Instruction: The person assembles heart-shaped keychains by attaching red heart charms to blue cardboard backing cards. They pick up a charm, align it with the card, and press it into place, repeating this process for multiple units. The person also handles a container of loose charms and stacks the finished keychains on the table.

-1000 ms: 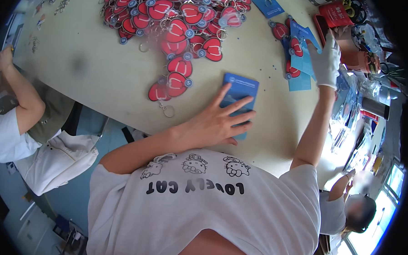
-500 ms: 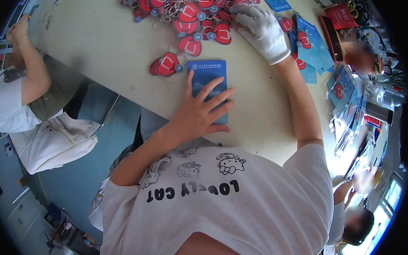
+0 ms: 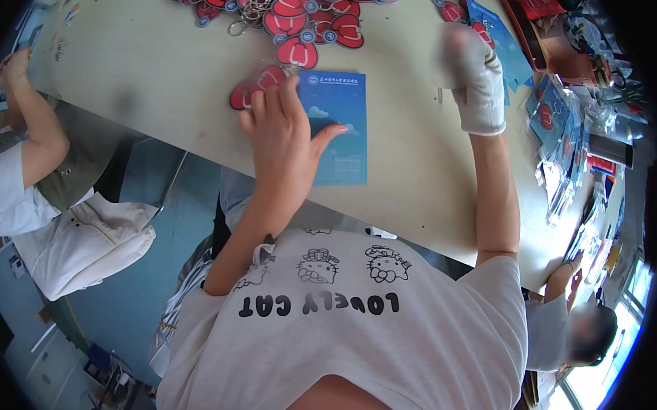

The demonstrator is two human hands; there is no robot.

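A blue card (image 3: 336,147) with printed clouds lies flat near the table's front edge. Beside its left edge is my bare left hand (image 3: 281,141), fingers stretched forward and thumb out over the card. Its fingertips reach a small group of red keychains (image 3: 268,78) and partly hide them. My right hand (image 3: 479,91), in a white knit glove, is raised at the right with its fingers curled in. A blurred reddish patch covers its front, so what it holds cannot be made out. At the far side lies a pile of red keychains (image 3: 298,53) with metal rings.
More blue cards (image 3: 507,48) with red keychains lie at the right. Beyond them are a dark red tray (image 3: 523,34), clear plastic packages (image 3: 558,160) and a dark cylinder (image 3: 611,150). Another person's arm (image 3: 35,122) is at the left; one more person (image 3: 569,329) sits at the right.
My left hand has slid off the card toward the keychains at its left. My right hand has left the pile, moving right and a little nearer. The whole view has shifted slightly.
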